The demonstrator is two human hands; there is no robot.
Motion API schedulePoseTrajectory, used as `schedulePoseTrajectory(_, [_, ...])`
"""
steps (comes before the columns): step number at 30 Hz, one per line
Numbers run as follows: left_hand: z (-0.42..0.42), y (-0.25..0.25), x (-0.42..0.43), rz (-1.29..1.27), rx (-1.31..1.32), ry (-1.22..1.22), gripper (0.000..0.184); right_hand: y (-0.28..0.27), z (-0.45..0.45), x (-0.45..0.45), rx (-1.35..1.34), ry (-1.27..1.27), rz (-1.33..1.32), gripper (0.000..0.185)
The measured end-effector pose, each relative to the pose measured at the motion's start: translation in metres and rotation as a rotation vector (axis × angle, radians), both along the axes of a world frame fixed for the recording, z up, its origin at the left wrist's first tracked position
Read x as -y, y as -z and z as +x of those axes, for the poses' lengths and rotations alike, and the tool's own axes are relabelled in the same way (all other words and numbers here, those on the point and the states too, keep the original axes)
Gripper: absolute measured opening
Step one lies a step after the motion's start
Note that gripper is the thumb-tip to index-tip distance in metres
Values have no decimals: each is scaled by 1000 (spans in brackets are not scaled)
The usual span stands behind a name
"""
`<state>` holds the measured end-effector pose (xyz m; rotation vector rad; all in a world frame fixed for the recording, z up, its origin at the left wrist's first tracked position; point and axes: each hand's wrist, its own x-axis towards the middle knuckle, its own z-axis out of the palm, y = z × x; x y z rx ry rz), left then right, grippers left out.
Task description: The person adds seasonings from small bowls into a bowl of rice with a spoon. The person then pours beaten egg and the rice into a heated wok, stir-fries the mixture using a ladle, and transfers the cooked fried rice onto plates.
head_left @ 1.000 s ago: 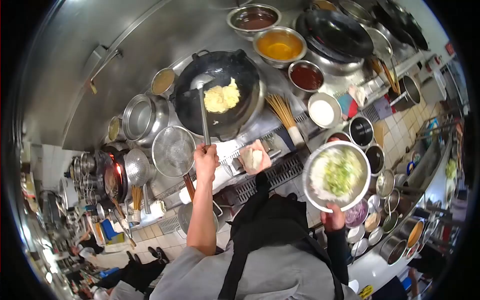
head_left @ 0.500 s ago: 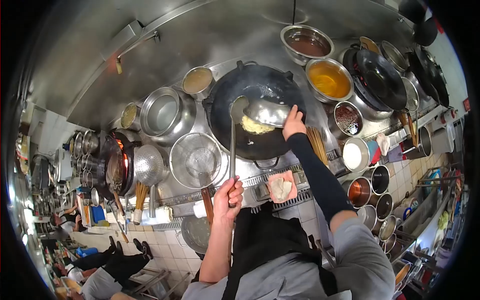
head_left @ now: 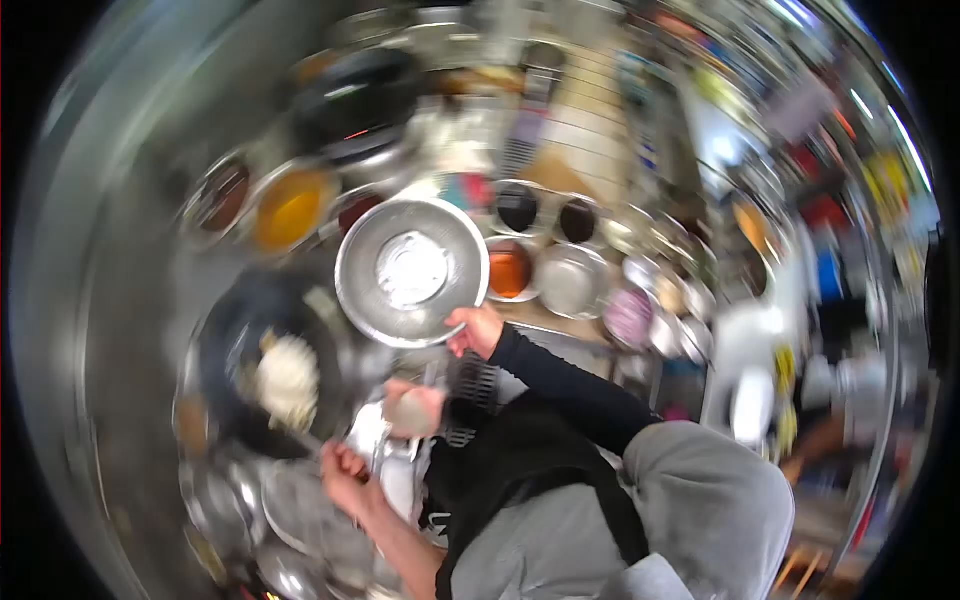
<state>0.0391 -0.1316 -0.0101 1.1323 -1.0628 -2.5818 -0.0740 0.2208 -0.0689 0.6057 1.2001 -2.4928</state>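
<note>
An empty-looking steel bowl (head_left: 412, 272) is tilted toward the camera, its rim held by my right hand (head_left: 476, 331). My left hand (head_left: 348, 478) is wrapped round the ladle's handle (head_left: 305, 438), which reaches into the black wok (head_left: 235, 350). Inside the wok lies a pale heap of food (head_left: 288, 380) that covers the ladle's head. Between my hands a folded pinkish cloth (head_left: 414, 408) rests at the stove's edge. The view is smeared by motion.
Beyond the wok stand bowls of dark red liquid (head_left: 222, 198) and orange liquid (head_left: 290, 206), beside another black wok (head_left: 358, 100). Several containers, one with reddish liquid (head_left: 510, 268), stand right of the steel bowl. A strainer (head_left: 300, 510) lies near my left hand.
The view has swung right. My right hand has moved from over the wok to its right with the bowl, now emptied. A pale heap now lies where egg showed; my left hand keeps the ladle.
</note>
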Motion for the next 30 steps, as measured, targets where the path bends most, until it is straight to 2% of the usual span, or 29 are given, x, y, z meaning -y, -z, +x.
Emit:
schedulePoseTrajectory(2, [-15,5,-17,-28,-31,42,20,-9,67,-83,-65,241,-75,21])
schedulePoseTrajectory(3, [-21,9,-26,-60,-44,24,22,24,102,-131,11,349,-43,25])
schedulePoseTrajectory(5, [-30,17,-44,-161,-69,62,24,12,170,-210,-15,823,200,27])
schedulePoseTrajectory(6, [-36,39,-31,-187,-81,96,24,17,205,-255,-118,1014,214,24])
schedulePoseTrajectory(7, [-41,43,-33,-202,-71,89,24,2,230,-302,-88,1242,274,21])
schedulePoseTrajectory(8, [-46,42,-38,-218,-58,80,24,-7,260,-340,-11,1470,244,19])
schedulePoseTrajectory(9, [-52,40,-45,-233,-46,67,24,-8,294,-381,5,1582,256,17])
schedulePoseTrajectory(11, [-64,44,-46,-149,-7,-38,24,14,352,-457,23,1842,90,17])
schedulePoseTrajectory(15, [-80,53,-51,-158,45,-54,26,49,441,-579,-149,1849,-204,24])
schedulePoseTrajectory(16, [-83,57,-52,-183,56,-74,25,60,457,-602,-104,1823,-248,26])
schedulePoseTrajectory(19, [-87,64,-74,-222,83,-118,22,77,481,-627,-164,1717,-402,24])
schedulePoseTrajectory(21, [-81,66,-102,-231,100,-110,21,84,478,-620,-98,1698,-392,27])
schedulePoseTrajectory(23, [-67,72,-135,-219,124,-75,19,44,492,-584,-90,1292,-394,34])
schedulePoseTrajectory(25, [-51,78,-166,-189,149,-4,18,-70,484,-517,131,1270,469,30])
schedulePoseTrajectory(27, [-31,85,-198,-164,176,61,17,-176,493,-462,90,1357,992,21])
schedulePoseTrajectory(29, [-12,92,-221,-139,202,129,16,-264,522,-425,-35,1667,1834,16])
schedulePoseTrajectory(30, [-5,96,-226,-126,216,157,16,-311,550,-413,-167,1712,2230,21])
